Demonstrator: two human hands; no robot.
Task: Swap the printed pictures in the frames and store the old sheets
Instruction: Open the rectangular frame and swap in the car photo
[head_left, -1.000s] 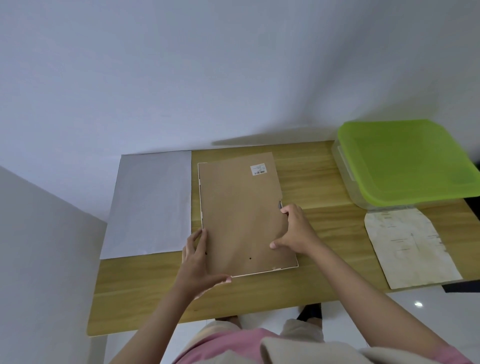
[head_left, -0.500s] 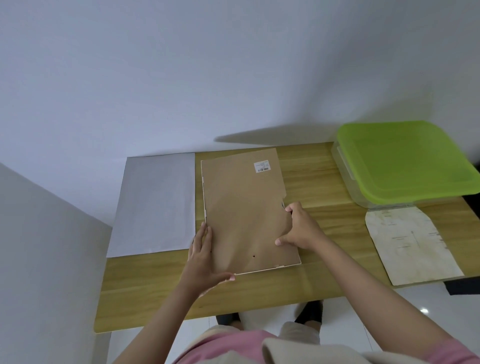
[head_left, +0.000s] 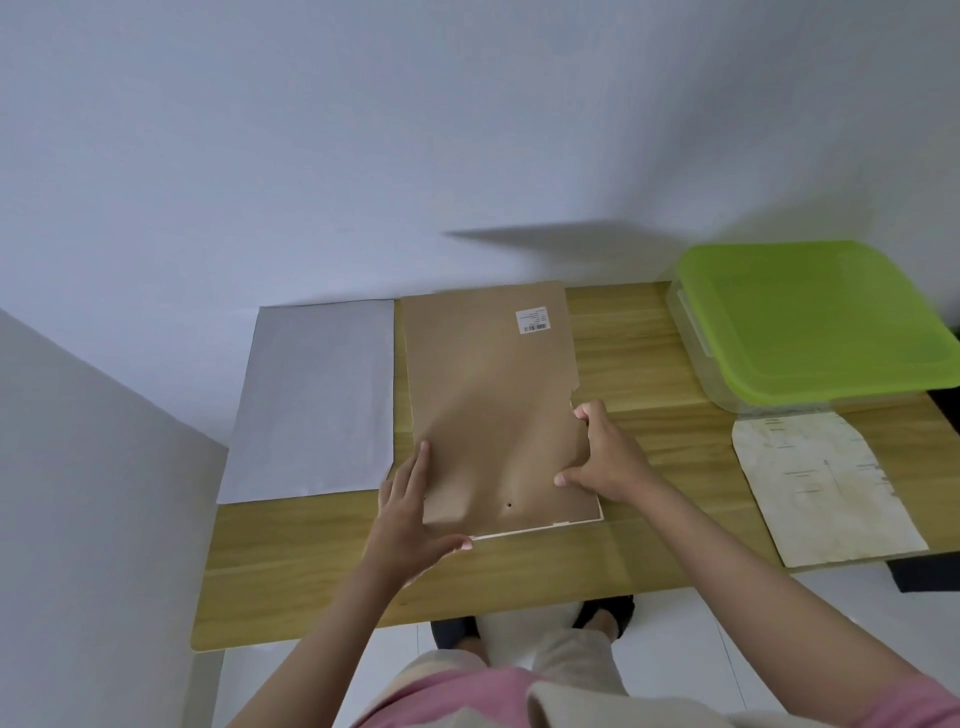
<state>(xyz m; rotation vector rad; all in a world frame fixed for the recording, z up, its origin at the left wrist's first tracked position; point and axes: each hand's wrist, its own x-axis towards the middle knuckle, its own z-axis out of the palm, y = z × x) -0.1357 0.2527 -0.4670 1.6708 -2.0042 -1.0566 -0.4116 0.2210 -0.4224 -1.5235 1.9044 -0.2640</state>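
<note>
Brown backing board (head_left: 488, 405) at centre frame, face-down side up, tilted: its far edge looks raised off the wooden table (head_left: 639, 343), near edge low by the thin white frame edge (head_left: 540, 529) showing beneath it. White barcode sticker (head_left: 532, 319) near the board's upper right corner; small dark hole near the bottom.

Right hand (head_left: 605, 457) closed on the board's right edge at a notch, fingers curled over the rim, thumb pressing on the board face. Left hand (head_left: 410, 519) at the lower left corner, fingers flat and spread along the left edge, thumb tucked at the bottom edge; whether it grips or merely steadies, cannot tell.

Left of the board, just beside it: blank white sheet (head_left: 317, 400) lying flat. Right of frame: stained old sheet (head_left: 826, 483) flat near the table's front edge. Above it, touching or nearly so: clear storage box with green lid (head_left: 821, 322), closed.
</note>
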